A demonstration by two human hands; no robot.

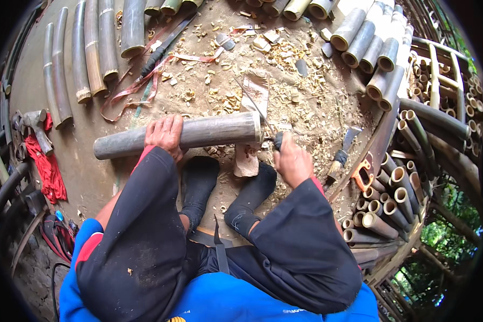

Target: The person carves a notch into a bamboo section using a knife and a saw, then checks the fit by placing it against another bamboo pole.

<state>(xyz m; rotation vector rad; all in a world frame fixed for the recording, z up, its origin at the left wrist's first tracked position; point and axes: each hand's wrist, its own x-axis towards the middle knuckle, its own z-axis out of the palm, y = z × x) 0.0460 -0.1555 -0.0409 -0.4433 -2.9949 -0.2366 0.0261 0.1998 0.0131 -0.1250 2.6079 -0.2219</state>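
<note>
A thick grey-brown bamboo tube (216, 130) lies crosswise in front of me, its cut end to the right. My left hand (165, 137) is closed over it near its middle. Under its right part runs a pale wooden block (247, 162), which shows on both the near and far sides. My right hand (294, 160) grips the dark wrapped handle of a knife (278, 140) just right of the cut end. Its thin blade slants up and left past the tube's rim. My feet in dark socks (199, 180) are close to the tube's near side.
Wood shavings (284, 53) litter the ground. Bamboo tubes (91, 51) lie at the far left, with more tubes (370, 45) at the far right. A chopping blade (342, 153), an orange-handled saw (363, 173) and stacked bamboo (394, 204) are on the right. A red cloth (44, 169) and hammer (36, 129) lie left.
</note>
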